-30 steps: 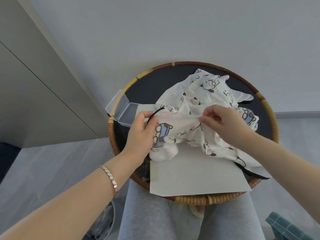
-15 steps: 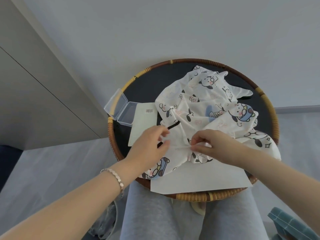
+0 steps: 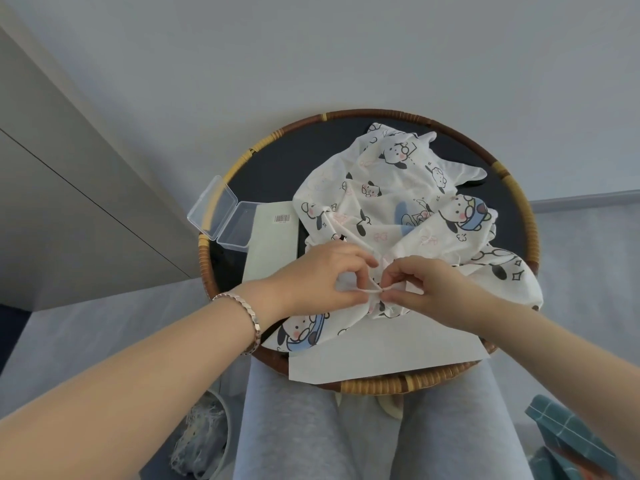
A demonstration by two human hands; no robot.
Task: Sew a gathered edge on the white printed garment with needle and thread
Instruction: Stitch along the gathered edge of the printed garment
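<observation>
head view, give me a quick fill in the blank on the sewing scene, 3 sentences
1. The white printed garment lies on a round ____ tray.
2. The clear plastic box at the tray's left edge has its lid ____.
3. A bracelet sits on the ____ wrist, while the left hand and right hand pinch the fabric.

Missing words: woven; open; left

Matt cloth garment (image 3: 398,206); woven rattan tray (image 3: 377,384).

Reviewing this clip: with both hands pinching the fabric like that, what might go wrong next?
The needle is not visible where the left hand and right hand pinch the printed garment, so a pricked finger seems possible. The open clear box overhangs the tray rim; tugging fabric might tip it.
</observation>
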